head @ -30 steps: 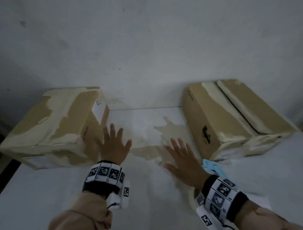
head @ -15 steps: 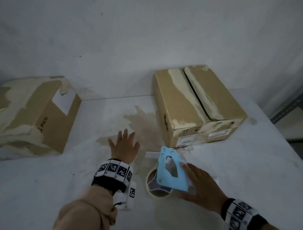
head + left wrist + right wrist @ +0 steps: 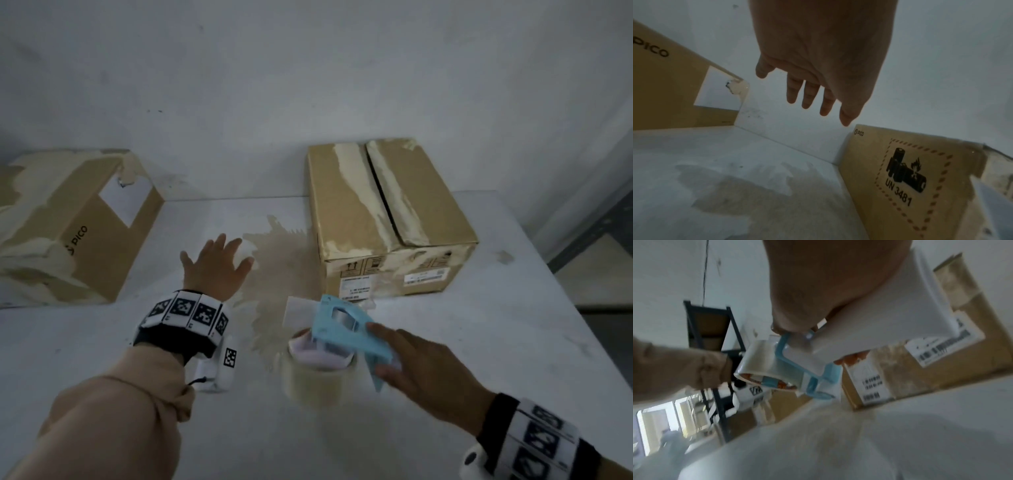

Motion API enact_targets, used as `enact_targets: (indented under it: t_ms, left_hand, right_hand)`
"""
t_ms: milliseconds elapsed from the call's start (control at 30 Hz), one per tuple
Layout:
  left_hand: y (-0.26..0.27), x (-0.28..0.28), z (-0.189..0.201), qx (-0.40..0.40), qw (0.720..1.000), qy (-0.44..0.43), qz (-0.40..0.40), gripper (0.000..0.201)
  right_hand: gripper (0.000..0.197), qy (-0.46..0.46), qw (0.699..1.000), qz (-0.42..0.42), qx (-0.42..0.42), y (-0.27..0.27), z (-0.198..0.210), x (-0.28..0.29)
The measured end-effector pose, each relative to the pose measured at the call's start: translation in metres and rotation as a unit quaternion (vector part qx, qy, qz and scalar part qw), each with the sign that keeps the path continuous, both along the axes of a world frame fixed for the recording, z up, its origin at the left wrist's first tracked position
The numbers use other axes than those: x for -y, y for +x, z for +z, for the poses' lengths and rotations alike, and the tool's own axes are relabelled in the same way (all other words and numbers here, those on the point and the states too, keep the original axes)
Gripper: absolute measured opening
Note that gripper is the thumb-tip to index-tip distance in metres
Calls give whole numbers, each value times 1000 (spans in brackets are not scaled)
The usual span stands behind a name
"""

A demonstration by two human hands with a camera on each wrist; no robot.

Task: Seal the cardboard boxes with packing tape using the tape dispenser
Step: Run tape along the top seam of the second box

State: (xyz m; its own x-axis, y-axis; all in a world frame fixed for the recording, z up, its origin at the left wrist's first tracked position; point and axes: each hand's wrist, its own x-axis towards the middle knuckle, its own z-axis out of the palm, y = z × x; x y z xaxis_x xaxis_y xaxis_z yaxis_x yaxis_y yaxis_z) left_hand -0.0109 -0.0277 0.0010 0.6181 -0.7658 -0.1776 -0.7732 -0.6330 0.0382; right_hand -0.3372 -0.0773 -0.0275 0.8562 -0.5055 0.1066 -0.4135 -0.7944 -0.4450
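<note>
A light-blue tape dispenser [image 3: 346,329] with a roll of clear tape [image 3: 315,377] is lifted just above the white table, gripped at its handle by my right hand [image 3: 421,366]. In the right wrist view the dispenser [image 3: 803,366] hangs under my curled fingers. My left hand [image 3: 215,263] rests flat, fingers spread, on the table between two cardboard boxes. The right box [image 3: 387,219] has its top flaps closed with a dark seam down the middle. The left box [image 3: 68,222] lies at the left edge, printed PICO.
A brownish stain [image 3: 284,260] spreads over the white table [image 3: 479,342] between the boxes. A grey wall stands right behind them. The table's right edge drops off near a dark metal shelf [image 3: 596,219]. The right box carries a battery warning mark [image 3: 906,177].
The view has swung right. My right hand went from flat on the table to the dispenser, gripped it and raised it. My left hand stays flat on the table.
</note>
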Motion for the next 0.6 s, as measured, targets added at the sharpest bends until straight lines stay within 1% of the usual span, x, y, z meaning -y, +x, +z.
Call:
enact_targets:
  t_ms: [33, 67, 133, 167, 200, 267, 300, 367, 467, 533, 600]
  left_hand:
    - [-2, 4, 5, 1, 1000, -7, -5, 55]
    - [-5, 8, 9, 1, 1000, -17, -12, 55]
    - [-13, 18, 17, -7, 999, -34, -31, 53]
    - [-18, 24, 19, -13, 998, -38, -42, 52]
    - [-23, 29, 21, -19, 998, -43, -52, 50]
    - [-33, 40, 23, -29, 996, -56, -63, 48]
    - [-39, 47, 23, -34, 995, -63, -67, 48]
    - [-51, 60, 23, -51, 993, -74, -82, 51]
    - [-72, 81, 21, -85, 987, -81, -113, 56]
    - [-83, 95, 19, -67, 985, -69, -144, 58]
    - [-88, 108, 15, -53, 983, -72, -158, 58]
  right_hand:
    - [81, 47, 999, -13, 19, -4, 13, 4]
    - [78, 82, 996, -17, 41, -8, 24, 10]
    - [60, 119, 986, -35, 116, -13, 44, 22]
    - [55, 143, 976, -50, 159, -14, 51, 29]
    - [54, 177, 961, -63, 204, -15, 55, 36]
    - [59, 248, 924, -83, 277, -14, 58, 49]
    - [63, 267, 912, -93, 297, -13, 60, 56]
    - [71, 268, 904, -118, 312, -10, 63, 70]
    - [71, 245, 886, -164, 357, -2, 65, 88]
    - [71, 225, 874, -198, 382, 4, 65, 97]
    - [66, 202, 871, -223, 389, 10, 63, 106]
